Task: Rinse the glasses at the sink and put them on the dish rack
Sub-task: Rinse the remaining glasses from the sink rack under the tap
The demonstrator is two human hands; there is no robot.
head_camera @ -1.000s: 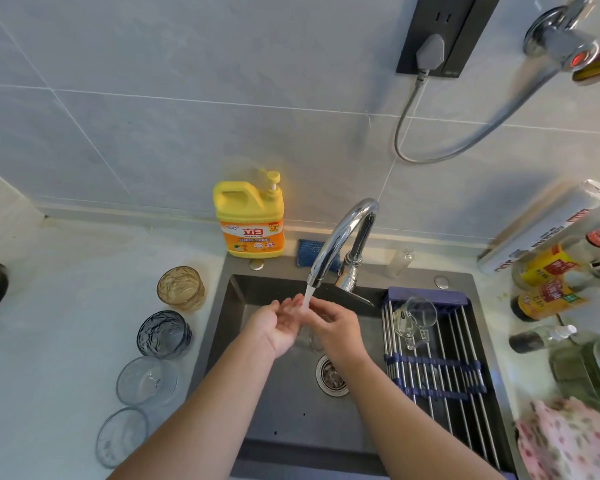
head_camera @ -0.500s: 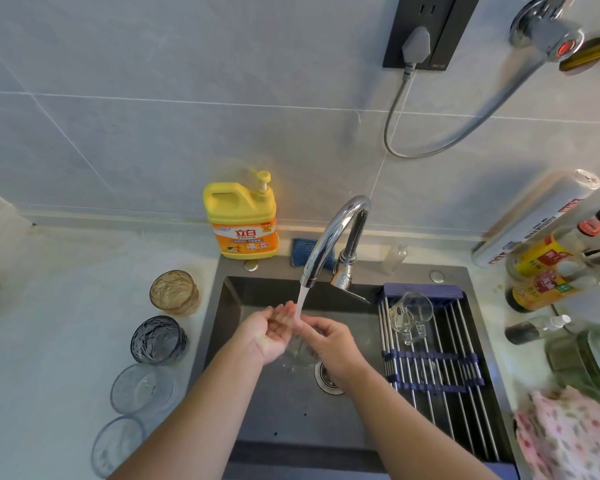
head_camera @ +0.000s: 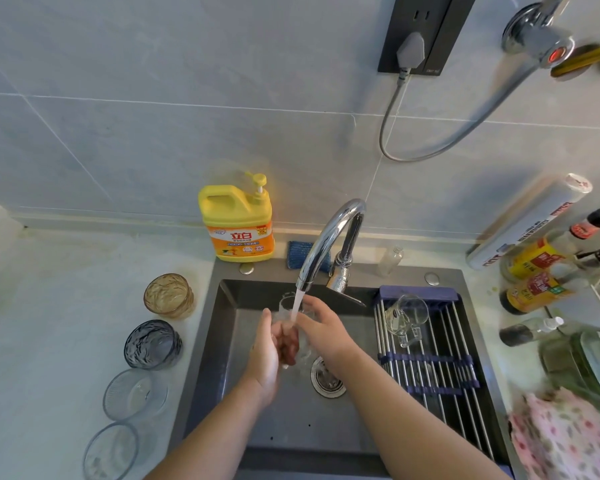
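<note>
Both hands are in the dark sink (head_camera: 222, 341) under the running faucet (head_camera: 329, 240). Between them is a clear glass (head_camera: 286, 308), and the water stream falls onto it. My left hand (head_camera: 269, 355) cups the glass from the left with its fingers curled round it. My right hand (head_camera: 326, 329) grips it from the right. On the counter to the left stand an amber glass (head_camera: 168, 296), a dark grey glass (head_camera: 153, 344) and two clear glasses (head_camera: 136, 393). A glass mug (head_camera: 406, 313) lies on the roll-up dish rack (head_camera: 430, 362) over the sink's right side.
A yellow detergent bottle (head_camera: 238, 225) and a blue sponge (head_camera: 300, 252) stand behind the sink. Sauce bottles (head_camera: 534, 268) and a roll (head_camera: 530, 220) crowd the right counter, with a floral cloth (head_camera: 565, 441) at the near right. The drain (head_camera: 326, 375) lies below my right wrist.
The glass has come up higher between my hands and now sits directly under the stream. My hands have closed in round it. The view has shifted slightly.
</note>
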